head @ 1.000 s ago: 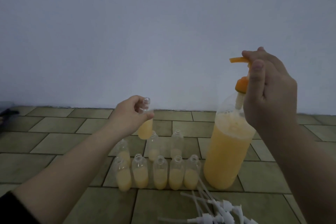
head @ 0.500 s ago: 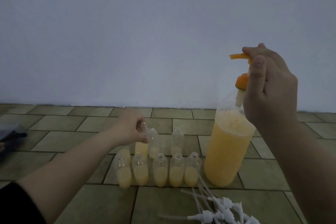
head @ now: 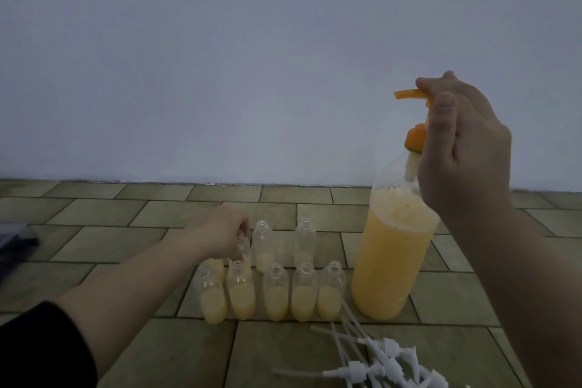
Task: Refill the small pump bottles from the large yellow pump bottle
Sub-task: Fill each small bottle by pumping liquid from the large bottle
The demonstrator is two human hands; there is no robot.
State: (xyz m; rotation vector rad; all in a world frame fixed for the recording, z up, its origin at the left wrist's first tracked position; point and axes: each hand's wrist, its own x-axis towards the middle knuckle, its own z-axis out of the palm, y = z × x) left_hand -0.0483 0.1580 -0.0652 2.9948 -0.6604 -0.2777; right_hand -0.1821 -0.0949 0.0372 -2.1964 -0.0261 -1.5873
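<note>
Left hand (head: 220, 235) has lowered the small clear half-filled bottle (head: 244, 249) into the back row at lower centre, fingers still pinching it; right hand (head: 463, 148) grips the large yellow bottle's orange pump head (head: 409, 94); another refill apparently done.

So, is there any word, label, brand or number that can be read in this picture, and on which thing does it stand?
None can be read.
Large yellow pump bottle: no label shows.
Small bottles: clear plastic, no print visible.
White pump heads: no marking visible.
Dark object at the left edge: blurred, nothing legible.
</note>
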